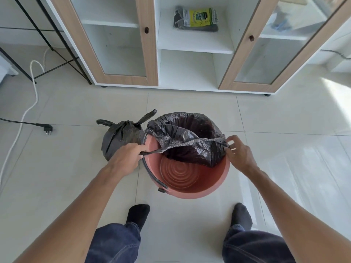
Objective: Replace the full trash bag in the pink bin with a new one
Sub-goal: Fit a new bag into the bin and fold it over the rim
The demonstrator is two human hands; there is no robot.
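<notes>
One tied bag (119,138), one open bag (182,136) (both black); one pink bin (191,194); one pack (197,19).

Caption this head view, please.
Left hand and right hand stretch new bag over pink bin, tied full bag alongside.

Pale glossy floor tiles (190,103) everywhere, with sun glare over on the right. White cabinet (193,42) at the back, wood-framed glass doors (146,44) either side of open shelves. Black metal frame (84,74) far left, plus a white cable (36,97) and a black plug (47,128) on the floor.
</notes>
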